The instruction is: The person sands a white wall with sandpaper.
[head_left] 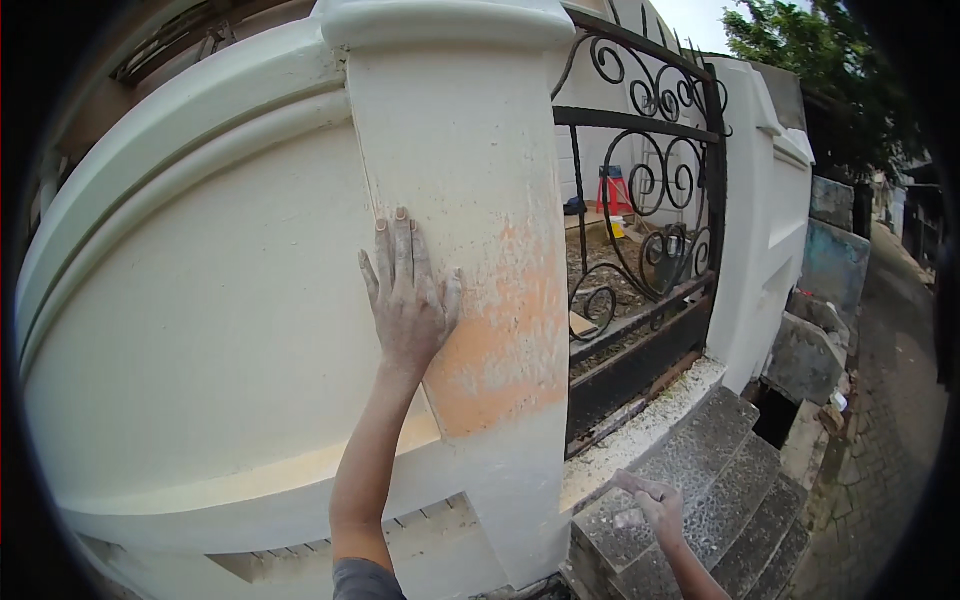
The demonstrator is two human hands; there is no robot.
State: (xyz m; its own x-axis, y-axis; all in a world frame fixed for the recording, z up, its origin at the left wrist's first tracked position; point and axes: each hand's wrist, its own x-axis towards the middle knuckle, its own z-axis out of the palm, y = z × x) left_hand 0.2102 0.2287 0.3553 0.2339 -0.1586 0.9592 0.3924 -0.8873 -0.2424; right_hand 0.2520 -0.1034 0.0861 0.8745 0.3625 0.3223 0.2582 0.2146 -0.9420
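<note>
My left hand (408,305), coated in pale dust, lies with its fingers spread against the cream-painted pillar (455,150). Its palm rests at the pillar's left edge, beside the recessed wall panel (220,290). Just right of the hand, a patch of peach-orange paint (510,340) shows on the pillar, with worn, streaky whitish edges. Lower right, my right hand (655,500) is held over the stone steps, its dusty fingers curled closed. A small pale piece shows by these fingers, too indistinct to name.
A black wrought-iron gate (640,130) with scrolls adjoins the pillar's right side. Speckled stone steps (690,480) descend below it. Behind the bars stand a red stool (614,192) and a yellow-and-white tub (616,228). Broken concrete slabs (805,360) edge the paved lane (890,420).
</note>
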